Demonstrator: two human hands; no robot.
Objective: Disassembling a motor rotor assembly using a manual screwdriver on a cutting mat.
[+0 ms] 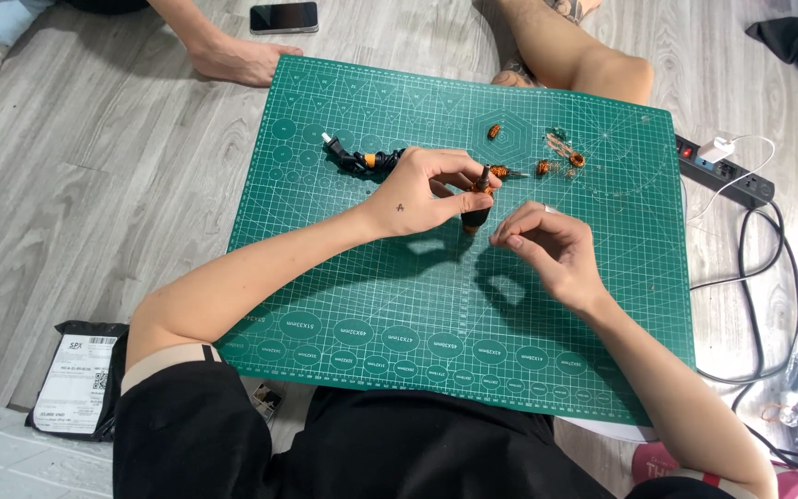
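Observation:
My left hand [422, 192] grips a black and orange pen-like tool [478, 205], held upright over the green cutting mat [371, 296]; the tool's black cord [362, 159] trails off to the left across the mat. My right hand [547, 248] hovers just right of the tool with its fingertips pinched together; whether something tiny is between them cannot be made out. Small orange coiled parts lie on the mat beyond the hands: one [494, 131] inside a printed hexagon, one [501, 171] by the tool's tip, and two more [543, 167] [576, 159] to the right with thin wire scraps.
Another person's foot [237, 60] and knee [593, 65] rest at the mat's far edge. A dark phone [284, 17] lies on the wooden floor. A power strip [724, 171] with a white charger and cables sits at right. A black mailing bag [76, 377] lies at lower left.

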